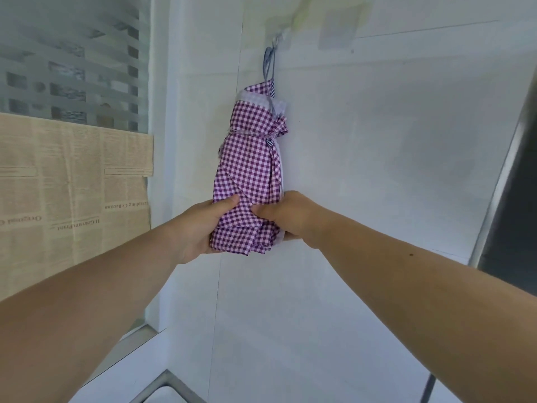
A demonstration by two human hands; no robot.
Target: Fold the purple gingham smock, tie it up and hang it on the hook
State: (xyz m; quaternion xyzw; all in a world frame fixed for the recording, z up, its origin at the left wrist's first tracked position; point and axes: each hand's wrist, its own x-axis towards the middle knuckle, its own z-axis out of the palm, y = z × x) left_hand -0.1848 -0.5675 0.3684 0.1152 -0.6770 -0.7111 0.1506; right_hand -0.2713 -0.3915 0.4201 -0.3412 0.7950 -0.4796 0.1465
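Smock (250, 158): purple gingham bundle, folded and cinched at mid-height by a tie (270, 140); it hangs flat against the white wall (377, 141), suspended from above.
Suspension: a thin grey-blue loop (268, 64) runs from the bundle top to a small hook (278, 40); the seating of the loop on the hook is too small to confirm.
Left hand (200, 228): clamped on the lower left of the bundle, thumb across the front.
Right hand (286, 216): clamped on the lower right, fingers curled into the cloth.
Stage (judged): hanging appears done; hands seem to be steadying or tidying the bottom folds.
Risk, pull: downward tugging on the hem could slip the loop off or loosen the hook's wall mount.
Risk, release: uneven letting go could set the bundle swinging; loose bottom folds (247, 242) may sag open.
Edges: window frame and papered glass (72, 184) stand well left; a dark panel edge (499, 184) stands well right.
Open room: bare wall on both sides and below; withdrawal straight back looks unobstructed.
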